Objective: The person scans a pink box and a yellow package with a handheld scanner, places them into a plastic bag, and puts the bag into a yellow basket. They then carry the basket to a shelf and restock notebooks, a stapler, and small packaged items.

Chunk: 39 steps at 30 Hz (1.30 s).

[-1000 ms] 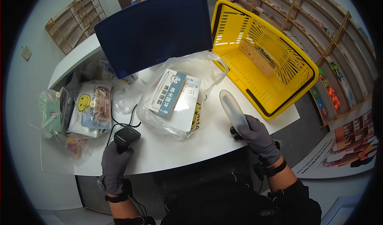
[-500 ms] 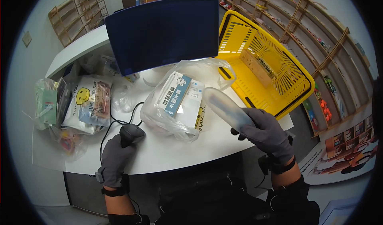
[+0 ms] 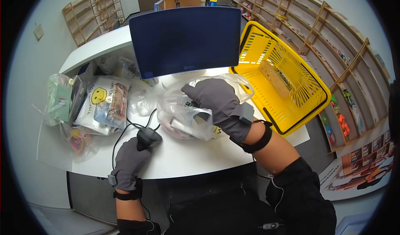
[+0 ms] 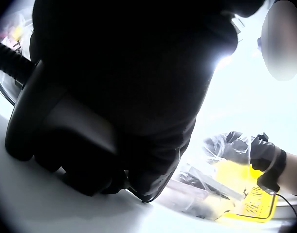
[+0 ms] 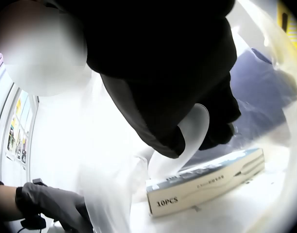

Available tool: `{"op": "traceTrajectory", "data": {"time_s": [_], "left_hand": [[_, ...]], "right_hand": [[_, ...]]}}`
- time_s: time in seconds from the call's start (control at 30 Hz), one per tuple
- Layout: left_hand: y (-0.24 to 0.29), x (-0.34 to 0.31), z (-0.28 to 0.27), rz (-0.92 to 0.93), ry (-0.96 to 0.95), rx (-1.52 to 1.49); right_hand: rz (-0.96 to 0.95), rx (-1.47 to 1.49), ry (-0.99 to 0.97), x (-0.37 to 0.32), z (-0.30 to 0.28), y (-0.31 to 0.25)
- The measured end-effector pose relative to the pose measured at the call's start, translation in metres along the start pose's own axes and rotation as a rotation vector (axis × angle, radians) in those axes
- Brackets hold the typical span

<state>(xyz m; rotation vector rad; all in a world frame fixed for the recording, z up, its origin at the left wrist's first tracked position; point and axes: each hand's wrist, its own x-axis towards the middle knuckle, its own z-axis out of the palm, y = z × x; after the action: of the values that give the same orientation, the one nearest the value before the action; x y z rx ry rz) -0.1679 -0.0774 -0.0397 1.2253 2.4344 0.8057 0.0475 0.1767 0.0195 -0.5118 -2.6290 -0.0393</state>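
My left hand (image 3: pixel 132 160) grips a black handheld scanner (image 3: pixel 148 138) low above the counter; the left wrist view shows gloved fingers round its dark body (image 4: pixel 73 119). Over a clear plastic bag (image 3: pixel 203 128) lies my right hand (image 3: pixel 221 103), back of the glove up, hiding much of the bag's contents. Seen from the right wrist, that hand (image 5: pixel 172 73) pinches a pale, translucent, rounded item (image 5: pixel 193 127) between thumb and fingers. Just beneath it is a box marked 10PCS (image 5: pixel 206 188), surrounded by the bag's film.
A dark monitor (image 3: pixel 185 41) stands behind the bag. Right of it is a yellow basket (image 3: pixel 298 105) holding a wooden-looking item (image 3: pixel 275 78). Filled bags (image 3: pixel 102 103) lie at the left, and a black cable (image 3: pixel 121 139) curves across the white counter (image 3: pixel 191 160).
My right hand has moved left and forward from the counter's right side to over the bag, carrying the translucent item. My left hand still grips the scanner. The head view has shifted.
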Motion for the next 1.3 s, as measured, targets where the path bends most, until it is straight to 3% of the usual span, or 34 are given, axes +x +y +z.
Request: {"op": "traceTrajectory", "data": {"time_s": [0.13,0.23,0.47,0.53,0.6,0.63,0.7,0.73,0.77,0.83,0.9,0.97,1.0,1.07,1.1,1.2,1.3], "left_hand": [[-0.013,0.005,0.004,0.009,-0.042,-0.052],[-0.010,0.005,0.003,0.003,-0.063,-0.089],[-0.010,0.006,0.002,0.001,-0.061,-0.096],[-0.010,0.005,0.002,0.010,-0.047,-0.128],[-0.007,0.006,0.004,0.025,-0.054,-0.159],[-0.005,0.006,0.000,-0.008,-0.074,-0.142],[-0.002,0.008,-0.002,-0.070,-0.111,-0.106],[-0.004,0.010,0.002,-0.060,-0.121,-0.112],[-0.006,0.010,0.005,-0.046,-0.098,-0.118],[-0.010,0.010,0.009,-0.025,-0.051,-0.127],[-0.003,0.008,0.009,-0.016,-0.036,-0.121],[0.005,0.005,0.007,-0.005,0.003,-0.101],[0.007,0.006,0.007,-0.002,0.005,-0.099],[0.007,0.005,0.006,-0.022,-0.009,-0.045],[0.006,0.004,0.004,-0.035,-0.014,-0.017],[0.009,0.005,0.001,-0.060,-0.033,0.019],[0.010,0.006,0.001,-0.070,-0.037,0.025]], "right_hand": [[-0.120,0.071,0.139,-0.006,0.009,0.005],[-0.042,0.069,0.011,-0.014,0.003,0.003],[0.006,0.126,-0.035,-0.022,-0.032,-0.005],[0.025,0.115,-0.060,-0.030,-0.065,-0.009],[-0.045,0.362,0.008,-0.041,-0.118,-0.014],[-0.031,0.350,0.003,-0.050,-0.127,-0.004],[0.003,0.772,0.179,-0.060,-0.142,0.016],[0.146,0.755,0.278,-0.058,-0.143,0.021],[0.286,0.736,0.379,-0.056,-0.141,0.029],[0.579,0.685,0.392,-0.048,-0.121,0.072],[0.747,0.304,0.235,-0.043,-0.090,0.128],[0.890,-0.016,-0.044,-0.043,-0.052,0.185],[0.892,-0.015,-0.040,-0.049,-0.027,0.218],[0.946,-0.362,-0.198,-0.063,0.014,0.272],[0.941,-0.357,-0.195,-0.068,0.020,0.279],[1.129,-0.549,0.073,-0.090,0.033,0.295],[1.115,-0.681,0.075,-0.102,0.050,0.308]]}}
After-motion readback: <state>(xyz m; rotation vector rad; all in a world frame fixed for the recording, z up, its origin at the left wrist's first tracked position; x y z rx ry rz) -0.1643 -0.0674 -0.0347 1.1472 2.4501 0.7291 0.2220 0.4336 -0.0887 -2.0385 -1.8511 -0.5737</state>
